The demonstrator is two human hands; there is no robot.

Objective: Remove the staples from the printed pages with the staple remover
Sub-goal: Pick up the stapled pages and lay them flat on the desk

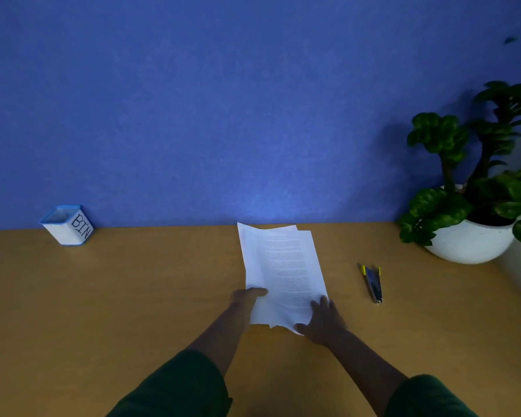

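Head view | white printed pages [283, 266] mid-desk, left of yellow-tipped metal staple remover [373, 284] | left hand [247, 297] pinching near edge, right hand [324, 319] flat, grasping nothing | locate staple corner, pin pages, then fetch remover

On the desk [133, 296], printed pages [283, 272] lie at centre; staple remover [373, 284] at 3 o'clock, bin [68, 225] at 10, plant pot [469, 243] at 2.
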